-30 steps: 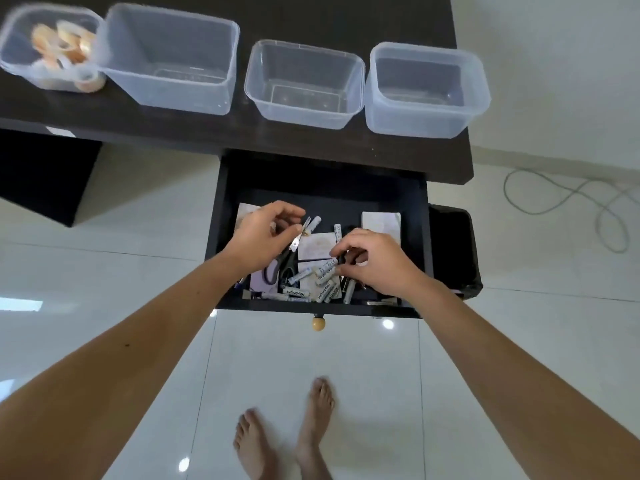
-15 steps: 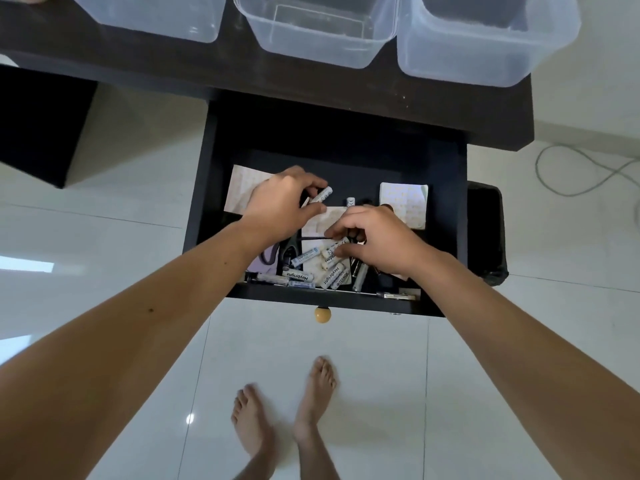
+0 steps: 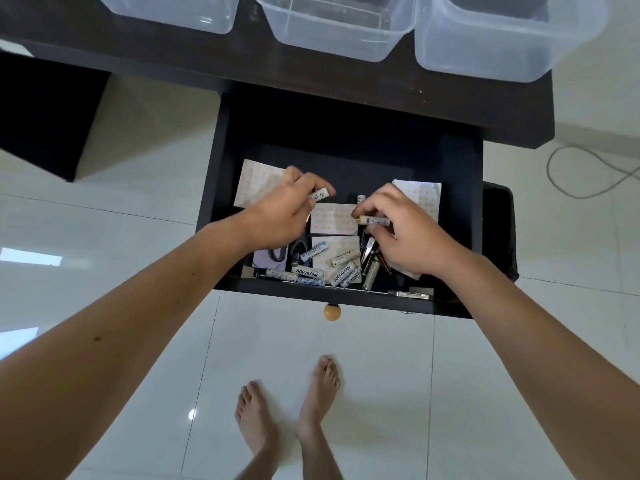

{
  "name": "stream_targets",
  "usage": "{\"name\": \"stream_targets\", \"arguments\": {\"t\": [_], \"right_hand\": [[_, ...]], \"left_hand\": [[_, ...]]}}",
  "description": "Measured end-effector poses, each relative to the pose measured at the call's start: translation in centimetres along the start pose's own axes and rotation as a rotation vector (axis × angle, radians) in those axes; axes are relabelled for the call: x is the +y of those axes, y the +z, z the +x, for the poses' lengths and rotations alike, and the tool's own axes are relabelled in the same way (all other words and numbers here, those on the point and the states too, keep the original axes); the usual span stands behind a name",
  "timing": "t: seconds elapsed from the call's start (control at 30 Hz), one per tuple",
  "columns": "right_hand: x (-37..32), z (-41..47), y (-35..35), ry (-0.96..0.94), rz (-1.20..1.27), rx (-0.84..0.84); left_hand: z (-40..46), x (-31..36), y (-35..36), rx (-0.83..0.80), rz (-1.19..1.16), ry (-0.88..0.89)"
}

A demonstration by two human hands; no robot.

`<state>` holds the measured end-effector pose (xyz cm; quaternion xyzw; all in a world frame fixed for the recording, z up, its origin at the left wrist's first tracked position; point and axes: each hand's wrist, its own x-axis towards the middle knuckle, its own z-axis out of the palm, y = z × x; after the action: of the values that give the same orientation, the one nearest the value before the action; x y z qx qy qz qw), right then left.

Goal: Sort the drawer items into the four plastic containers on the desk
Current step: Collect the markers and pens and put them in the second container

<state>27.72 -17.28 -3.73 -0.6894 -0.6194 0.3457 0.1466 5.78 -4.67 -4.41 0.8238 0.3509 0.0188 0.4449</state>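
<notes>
I am pinching one battery (image 3: 320, 195) in my left hand (image 3: 280, 216) and another battery (image 3: 374, 220) in my right hand (image 3: 398, 233), both above the open drawer (image 3: 460, 216). They look small, rigid and smooth, likely slippery, so I am gripping mid-barrel; loose batteries (image 3: 325, 268) are lying below.

Floor (image 3: 485, 393): glossy white tile with grey grout lines. Two bare feet (image 3: 287, 410) on it, below the drawer front. Grey cable (image 3: 588, 174) looped on floor at right. Dark bin (image 3: 498, 230) beside the drawer's right side
</notes>
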Motion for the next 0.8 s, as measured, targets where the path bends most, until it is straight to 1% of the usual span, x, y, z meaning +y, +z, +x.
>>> {"name": "stream_targets", "arguments": {"t": [0.07, 0.13, 0.27, 0.37, 0.47, 0.53, 0.63, 0.73, 0.8], "right_hand": [[-0.1, -0.3, -0.2, 0.036, 0.030, -0.024], [-0.2, -0.4, -0.1, 0.032, 0.075, -0.068], [-0.6, -0.1, 0.9, -0.015, 0.026, -0.174], [-0.5, 0.3, 1.5, 0.000, -0.048, -0.242], [-0.3, 0.5, 1.7, 0.002, -0.081, -0.237], [-0.1, 0.5, 1.7, 0.006, -0.082, -0.239], [-0.3, 0.2, 1.6, 0.003, -0.069, -0.228], [-0.6, -0.3, 1.2, 0.016, -0.010, -0.151], [-0.4, -0.6, 0.8, 0.060, 0.028, -0.107]], "left_hand": [[-0.7, -0.1, 0.0, -0.075, -0.012, -0.047], [-1.2, -0.2, 0.2, -0.144, -0.007, -0.067], [-1.6, 0.3, 0.3, -0.151, 0.055, -0.045], [-1.7, 0.4, 0.7, -0.142, 0.217, 0.013], [-1.6, 0.1, 0.7, -0.176, 0.331, 0.030], [-1.5, -0.1, 0.6, -0.204, 0.366, 0.039], [-1.3, -0.3, 0.7, -0.201, 0.403, 0.064], [-1.3, -0.4, 0.7, -0.170, 0.478, 0.080], [-1.4, -0.3, 0.6, -0.151, 0.478, 0.068]]}}
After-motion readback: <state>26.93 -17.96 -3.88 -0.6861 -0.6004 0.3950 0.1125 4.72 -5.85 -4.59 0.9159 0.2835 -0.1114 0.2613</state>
